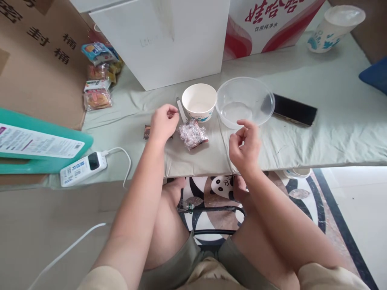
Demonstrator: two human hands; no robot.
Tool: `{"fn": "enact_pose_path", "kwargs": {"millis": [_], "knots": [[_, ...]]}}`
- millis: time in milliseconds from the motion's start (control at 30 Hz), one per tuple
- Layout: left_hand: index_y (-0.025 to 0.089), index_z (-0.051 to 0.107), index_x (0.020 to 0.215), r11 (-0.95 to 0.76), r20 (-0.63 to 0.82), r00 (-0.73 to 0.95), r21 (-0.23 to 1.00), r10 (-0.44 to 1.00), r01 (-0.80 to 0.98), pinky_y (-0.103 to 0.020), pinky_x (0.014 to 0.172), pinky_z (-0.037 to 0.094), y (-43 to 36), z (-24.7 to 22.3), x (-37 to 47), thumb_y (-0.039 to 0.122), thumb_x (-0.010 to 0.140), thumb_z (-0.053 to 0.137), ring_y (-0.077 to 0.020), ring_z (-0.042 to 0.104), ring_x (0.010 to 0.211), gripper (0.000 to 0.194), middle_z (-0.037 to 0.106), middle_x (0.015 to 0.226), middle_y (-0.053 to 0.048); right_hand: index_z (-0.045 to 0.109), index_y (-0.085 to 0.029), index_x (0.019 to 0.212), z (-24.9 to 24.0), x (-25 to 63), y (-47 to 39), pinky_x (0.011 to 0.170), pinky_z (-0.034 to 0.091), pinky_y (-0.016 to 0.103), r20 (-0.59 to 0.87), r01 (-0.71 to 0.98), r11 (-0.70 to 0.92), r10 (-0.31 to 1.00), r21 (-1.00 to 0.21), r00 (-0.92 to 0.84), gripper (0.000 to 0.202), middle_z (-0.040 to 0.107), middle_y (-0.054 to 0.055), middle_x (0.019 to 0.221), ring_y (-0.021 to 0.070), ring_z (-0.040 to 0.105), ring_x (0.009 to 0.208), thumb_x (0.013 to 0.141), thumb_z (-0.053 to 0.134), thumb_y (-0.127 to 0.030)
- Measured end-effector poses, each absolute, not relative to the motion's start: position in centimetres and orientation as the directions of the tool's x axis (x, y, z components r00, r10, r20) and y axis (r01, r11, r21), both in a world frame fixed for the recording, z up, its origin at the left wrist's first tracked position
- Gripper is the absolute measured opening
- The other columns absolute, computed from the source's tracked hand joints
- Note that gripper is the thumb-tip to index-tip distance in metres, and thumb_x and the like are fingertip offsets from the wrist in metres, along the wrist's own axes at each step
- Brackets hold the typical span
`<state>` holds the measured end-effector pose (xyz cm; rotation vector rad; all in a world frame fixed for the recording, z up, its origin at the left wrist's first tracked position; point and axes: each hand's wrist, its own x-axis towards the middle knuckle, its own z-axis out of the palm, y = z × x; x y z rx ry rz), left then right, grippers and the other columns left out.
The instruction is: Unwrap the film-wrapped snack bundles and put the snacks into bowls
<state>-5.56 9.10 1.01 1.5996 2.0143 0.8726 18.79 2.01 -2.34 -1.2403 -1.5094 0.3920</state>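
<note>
Plastic wrapper [192,133] sat near the front edge of our bench [208,161], likely for easy reach; left hand [162,124] curled, hold unclear, right hand [246,150] half-open, empty!

Red-white box [272,38]: "娃哈哈", "饮用纯净水". Cardboard box [45,66]: "密封", "桶" twice.

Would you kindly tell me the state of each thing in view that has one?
Left hand, fingers curled, contents unclear
Right hand, loosely curled, nothing visible held
Paper bowl, upright, uncovered
Clear plastic bowl, upright, uncovered
Clear wrapper, crumpled
Phone, lying flat, screen dark
White device, cable plugged in
Paper cup, standing
Snack packets, wrapped
</note>
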Motion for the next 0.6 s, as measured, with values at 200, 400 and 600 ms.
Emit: {"fn": "enact_pose_path", "kwargs": {"millis": [200, 400, 600], "knots": [[0.022, 0.071, 0.118, 0.173, -0.177, -0.109, 0.405, 0.978, 0.898, -0.046, 0.097, 0.051, 13.8, 1.3, -4.1, 0.026, 0.075, 0.075, -0.0363, 0.068, 0.112, 0.044, 0.076, 0.119, -0.014, 0.052, -0.024, 0.114, -1.8, 19.4, 2.3, 0.059, 0.038, 0.029, 0.528, 0.499, 0.387, 0.831, -0.776, 0.175, 0.031, 0.036, -0.007, 0.066, 0.0119, 0.038, 0.055, 0.085, 0.048, -0.013], [0.021, 0.070, 0.100, 0.274, -0.125, -0.244, 0.385, 0.962, 0.881, -0.051, 0.096, 0.050, 15.8, 0.1, -5.0, 0.015, 0.068, 0.076, -0.0385, 0.069, 0.108, 0.033, 0.076, 0.109, -0.014, 0.054, -0.021, 0.126, -2.0, 22.5, 3.1, 0.107, 0.043, 0.058, 0.609, 0.666, 0.270, 0.713, -0.695, 0.348, 0.046, 0.047, 0.013, 0.118, 0.0297, 0.052, 0.119, 0.081, 0.051, -0.015], [0.023, 0.063, 0.097, 0.004, 0.314, -0.396, 0.779, 0.863, 0.627, -0.033, 0.081, 0.052, 11.2, -0.1, -5.7, 0.019, 0.085, 0.063, -0.0205, 0.065, 0.086, 0.012, 0.062, 0.084, -0.003, 0.043, -0.024, 0.145, -4.3, 22.9, 5.9, 0.120, 0.027, 0.069, 0.357, 0.565, 0.102, 0.861, -0.818, 0.363, 0.054, 0.026, 0.019, 0.159, 0.0373, 0.024, 0.156, 0.092, 0.047, -0.030]]}}
